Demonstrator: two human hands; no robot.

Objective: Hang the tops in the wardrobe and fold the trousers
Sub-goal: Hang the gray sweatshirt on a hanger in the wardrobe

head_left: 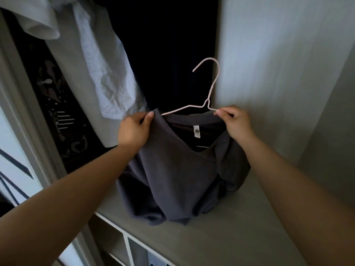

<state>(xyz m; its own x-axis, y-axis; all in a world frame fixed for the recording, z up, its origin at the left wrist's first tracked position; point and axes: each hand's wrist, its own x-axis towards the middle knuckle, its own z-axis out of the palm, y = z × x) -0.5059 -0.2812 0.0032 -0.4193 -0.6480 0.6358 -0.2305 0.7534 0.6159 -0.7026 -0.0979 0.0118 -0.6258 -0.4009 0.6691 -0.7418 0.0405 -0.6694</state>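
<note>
1. While both hands were raised inside the wardrobe (pixel 278 54), head view showed a dark grey top (pixel 172 169) partly threaded on a pink wire hanger (pixel 209 89), hem bunched on the shelf (pixel 230 227) below.
2. L hand (pixel 134 129) pinched one shoulder of the top w/ thumb & fingers; R hand (pixel 235 121) pinched the collar against the hanger arm.
3. Progress, approx: white garments (pixel 107 73) hung at upper left; this top not yet on a rail; no trousers in view, so folding prob. left.
</note>
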